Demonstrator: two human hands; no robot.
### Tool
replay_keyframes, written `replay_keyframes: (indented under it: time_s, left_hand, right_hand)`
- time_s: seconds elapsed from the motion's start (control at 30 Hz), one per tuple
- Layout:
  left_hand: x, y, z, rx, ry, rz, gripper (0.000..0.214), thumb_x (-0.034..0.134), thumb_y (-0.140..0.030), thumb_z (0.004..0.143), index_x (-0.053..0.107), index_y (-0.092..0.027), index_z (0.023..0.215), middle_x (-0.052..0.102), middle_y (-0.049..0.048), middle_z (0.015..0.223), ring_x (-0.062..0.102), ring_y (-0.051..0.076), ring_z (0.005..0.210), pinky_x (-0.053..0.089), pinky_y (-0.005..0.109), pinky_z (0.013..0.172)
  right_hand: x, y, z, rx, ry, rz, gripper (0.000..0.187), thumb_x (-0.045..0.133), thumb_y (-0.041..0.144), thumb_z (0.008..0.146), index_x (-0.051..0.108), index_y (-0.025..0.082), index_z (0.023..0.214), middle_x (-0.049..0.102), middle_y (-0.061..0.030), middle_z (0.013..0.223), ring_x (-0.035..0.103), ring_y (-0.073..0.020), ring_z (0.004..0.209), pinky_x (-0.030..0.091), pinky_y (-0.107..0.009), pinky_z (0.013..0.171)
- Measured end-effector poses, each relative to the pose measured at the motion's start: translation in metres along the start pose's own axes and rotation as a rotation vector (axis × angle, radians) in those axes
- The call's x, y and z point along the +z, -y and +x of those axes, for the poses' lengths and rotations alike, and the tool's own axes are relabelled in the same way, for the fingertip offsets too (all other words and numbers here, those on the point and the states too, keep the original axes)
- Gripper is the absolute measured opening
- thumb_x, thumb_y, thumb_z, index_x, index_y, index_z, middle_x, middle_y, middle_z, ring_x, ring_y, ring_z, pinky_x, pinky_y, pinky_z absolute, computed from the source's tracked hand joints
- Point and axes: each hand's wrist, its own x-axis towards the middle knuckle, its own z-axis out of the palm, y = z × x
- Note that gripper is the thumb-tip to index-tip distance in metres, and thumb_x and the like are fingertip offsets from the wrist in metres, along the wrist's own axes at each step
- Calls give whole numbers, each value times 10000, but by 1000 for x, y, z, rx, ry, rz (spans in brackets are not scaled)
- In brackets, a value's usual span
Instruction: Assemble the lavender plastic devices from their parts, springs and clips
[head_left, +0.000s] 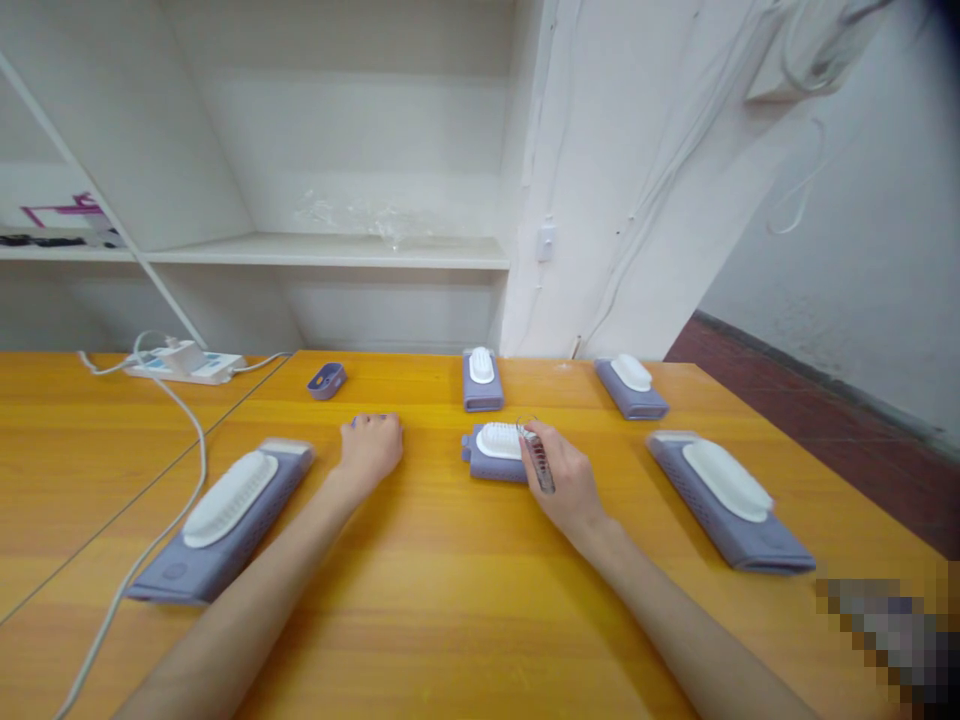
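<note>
My left hand (pixel 373 447) is closed on the table, knuckles up. Specks of blue-purple show at its far edge, but what it covers is hidden. Between the thumb and fingers of my right hand (pixel 570 478) is a small see-through ribbed strip (pixel 541 462), held at a slant. That hand is at the right end of a purple case (pixel 496 468), partly covering it. On this case lies a white oval piece (pixel 498 440) with ridges or bristles on top. Beyond my left hand sits a small purple ring-like part (pixel 326 381) with an opening.
More purple cases with white oval pieces lie around: near left (pixel 225 530), far middle (pixel 482 392), far right (pixel 634 393) and near right (pixel 731 510). A white power strip (pixel 187 364) and its cable (pixel 201 450) are at left. Shelving (pixel 330 250) stands behind the table.
</note>
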Motion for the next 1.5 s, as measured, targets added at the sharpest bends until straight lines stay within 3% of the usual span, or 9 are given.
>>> replay_keyframes:
  time_s: [0.17, 0.37, 0.53, 0.7, 0.93, 1.13, 1.27, 1.4, 1.5]
  left_hand:
    - [-5, 13, 17, 17, 15, -47, 432, 518, -360, 793, 528, -223, 1202, 542, 163, 1192, 457, 349, 1138, 405, 464, 842]
    - [0, 34, 32, 56, 86, -135, 356, 507, -527, 774, 620, -196, 842, 614, 119, 990, 553, 288, 990, 436, 356, 774]
    - [5, 34, 33, 106, 63, -206, 423, 549, -549, 732, 587, -167, 911, 617, 123, 972, 573, 273, 960, 435, 327, 762]
    - [4, 33, 30, 164, 122, -301, 413, 671, -555, 602, 545, -182, 727, 632, 78, 782, 602, 231, 743, 439, 285, 592]
    - [-16, 0, 13, 196, 262, -881, 359, 598, -443, 750, 400, -206, 932, 559, -44, 616, 490, 106, 407, 375, 197, 341]
    - [-53, -38, -15, 352, 263, -1221, 325, 597, -398, 780, 447, -204, 994, 555, 4, 799, 591, 135, 620, 505, 228, 387]
    - [-63, -64, -29, 459, 273, -1294, 290, 606, -277, 764, 492, -181, 1013, 539, 34, 889, 584, 130, 683, 543, 250, 439]
    - [-68, -78, -31, 480, 202, -1259, 275, 585, -195, 750, 543, -151, 1018, 574, 66, 942, 572, 128, 713, 535, 233, 488]
    - [-69, -81, -30, 551, 134, -1161, 277, 592, -151, 728, 583, -147, 1004, 618, 61, 945, 586, 141, 780, 538, 263, 633]
  right_hand:
    - [0, -4, 1, 66, 22, 189, 229, 445, 222, 909, 491, 201, 1132, 651, -97, 999, 638, -199, 898, 508, -318, 785]
    - [-2, 3, 4, 193, -65, 334, 197, 480, 290, 889, 537, 214, 1062, 660, -59, 931, 643, -178, 823, 517, -300, 748]
    - [-8, 14, 11, 339, -154, 425, 211, 549, 367, 849, 604, 198, 964, 624, -54, 858, 597, -167, 739, 515, -275, 607]
    - [-11, 21, 20, 641, -72, 894, 282, 588, 444, 811, 576, 179, 905, 619, -48, 864, 626, -160, 659, 512, -246, 455]
    - [-13, 22, 24, 844, 25, 1405, 315, 686, 414, 744, 565, 174, 907, 681, -49, 845, 663, -150, 651, 549, -280, 600]
    - [-16, 27, 26, 861, 66, 1536, 274, 727, 345, 719, 585, 191, 896, 692, -28, 839, 678, -160, 736, 549, -317, 726]
    - [-20, 34, 29, 831, 83, 1536, 289, 786, 240, 642, 593, 204, 855, 690, -1, 859, 678, -161, 788, 538, -333, 793]
    - [-22, 34, 30, 835, 36, 1429, 226, 753, 303, 684, 580, 185, 768, 682, -1, 755, 668, -148, 641, 550, -287, 641]
    - [-20, 30, 28, 876, -9, 1344, 288, 675, 402, 752, 564, 158, 648, 641, -6, 625, 600, -119, 474, 487, -227, 461]
